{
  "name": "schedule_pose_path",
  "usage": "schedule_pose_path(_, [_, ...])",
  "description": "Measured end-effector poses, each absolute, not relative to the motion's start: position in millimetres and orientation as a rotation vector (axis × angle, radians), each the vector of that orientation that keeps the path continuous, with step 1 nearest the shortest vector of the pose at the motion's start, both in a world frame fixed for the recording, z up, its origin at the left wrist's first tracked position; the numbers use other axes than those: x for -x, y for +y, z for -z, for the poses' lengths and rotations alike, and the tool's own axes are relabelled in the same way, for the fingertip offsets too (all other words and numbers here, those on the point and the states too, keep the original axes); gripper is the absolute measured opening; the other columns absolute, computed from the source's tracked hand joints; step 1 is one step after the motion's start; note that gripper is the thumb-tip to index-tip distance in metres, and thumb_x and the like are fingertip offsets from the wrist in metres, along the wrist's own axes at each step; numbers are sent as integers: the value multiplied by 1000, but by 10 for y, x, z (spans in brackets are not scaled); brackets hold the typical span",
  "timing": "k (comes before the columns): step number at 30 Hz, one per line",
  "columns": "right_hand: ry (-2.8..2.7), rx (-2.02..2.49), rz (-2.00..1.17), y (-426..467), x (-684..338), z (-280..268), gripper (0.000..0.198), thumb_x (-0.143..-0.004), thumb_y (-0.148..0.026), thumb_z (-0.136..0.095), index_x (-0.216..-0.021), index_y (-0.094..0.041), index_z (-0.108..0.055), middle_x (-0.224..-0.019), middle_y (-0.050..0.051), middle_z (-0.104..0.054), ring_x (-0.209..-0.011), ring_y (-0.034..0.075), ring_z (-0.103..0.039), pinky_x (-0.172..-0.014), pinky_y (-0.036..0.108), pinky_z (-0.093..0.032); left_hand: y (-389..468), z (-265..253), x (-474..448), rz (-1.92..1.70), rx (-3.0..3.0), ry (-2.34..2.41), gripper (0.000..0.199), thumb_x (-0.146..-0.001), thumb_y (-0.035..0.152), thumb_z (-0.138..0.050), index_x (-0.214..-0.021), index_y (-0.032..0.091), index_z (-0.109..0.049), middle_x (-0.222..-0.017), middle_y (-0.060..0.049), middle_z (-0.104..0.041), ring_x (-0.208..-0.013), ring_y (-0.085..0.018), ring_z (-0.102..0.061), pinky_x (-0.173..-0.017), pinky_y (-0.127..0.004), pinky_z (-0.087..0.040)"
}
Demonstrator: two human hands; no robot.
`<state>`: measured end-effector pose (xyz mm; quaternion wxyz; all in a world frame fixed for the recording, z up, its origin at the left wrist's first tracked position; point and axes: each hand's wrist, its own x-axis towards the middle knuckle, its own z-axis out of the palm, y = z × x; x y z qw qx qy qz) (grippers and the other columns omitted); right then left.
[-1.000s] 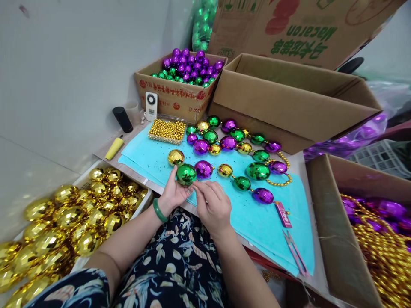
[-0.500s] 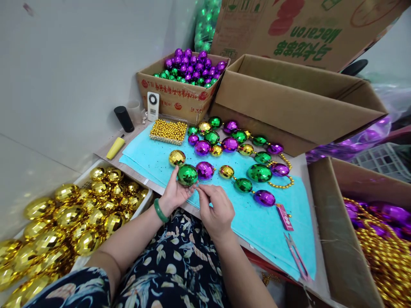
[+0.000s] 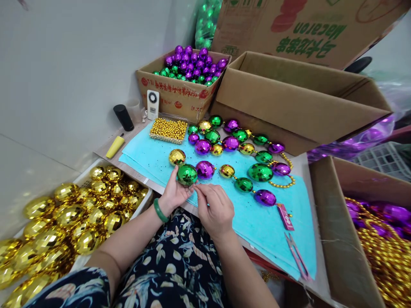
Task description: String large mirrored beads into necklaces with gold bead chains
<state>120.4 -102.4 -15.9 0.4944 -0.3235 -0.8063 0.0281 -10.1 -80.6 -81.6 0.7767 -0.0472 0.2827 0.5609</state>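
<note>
My left hand (image 3: 176, 191), with a green bangle at the wrist, is closed on a large shiny green bead (image 3: 187, 174) at the cloth's near edge. Fingers of my right hand (image 3: 215, 208) are pinched together just below that bead, on something too small to make out. Touching the green bead are a gold bead (image 3: 177, 157) and a purple bead (image 3: 204, 170). To the right lies a string of large beads, among them a gold one (image 3: 226, 171), a green one (image 3: 243, 185) and a purple one (image 3: 265, 197), the last beside a pink tag (image 3: 285, 217).
Pink-handled thread snips (image 3: 297, 257) lie on the blue cloth (image 3: 257, 229). A clear tray of small gold beads (image 3: 168, 129) sits at the back. Cardboard boxes (image 3: 302, 100) line the back and right. At left is a crate of gold beads (image 3: 69, 214); a yellow tool (image 3: 114, 146) lies nearby.
My right hand has shifted very slightly left, still pinched below the green bead. My left hand keeps its hold, and the beads on the cloth stay in place.
</note>
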Motion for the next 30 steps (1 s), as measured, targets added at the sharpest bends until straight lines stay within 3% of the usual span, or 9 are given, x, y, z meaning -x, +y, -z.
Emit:
schedule_pose_path(15, [-2013,787,-55,-1001,-1198,173,15,-85,-8,-54,-94,-16,-63,-78,6,-68,-70,17,-59,-66,30,-51,-801,857,88,-1224,105,595,53,-81,61,-50,-94,11,-62,-74,-9,-66,-67,-17,-62,-55,-25,-48])
schedule_pose_path(20, [-2029,865,-54,-905,-1162,376,15,-88,-15,-52,-90,-15,-67,-75,7,-67,-70,17,-61,-65,31,-51,-833,743,57,-1279,71,615,39,-84,49,-52,-88,12,-63,-73,-6,-66,-60,-13,-59,-58,-24,-48])
schedule_pose_path(25, [-1791,1086,-315,-865,-1242,630,13,-87,-18,-53,-82,-16,-65,-70,4,-65,-65,14,-60,-61,27,-50,-823,626,77,-1421,-99,719,21,-81,34,-60,-94,18,-65,-89,-2,-68,-76,-15,-62,-67,-27,-49])
schedule_pose_path(30, [-1688,1249,-415,-903,-1502,822,14,-85,-22,-54,-79,-16,-65,-72,4,-66,-61,14,-59,-55,26,-50,-720,575,20,-1555,-481,1036,16,-76,25,-67,-85,13,-72,-91,-5,-70,-83,-14,-60,-73,-21,-45])
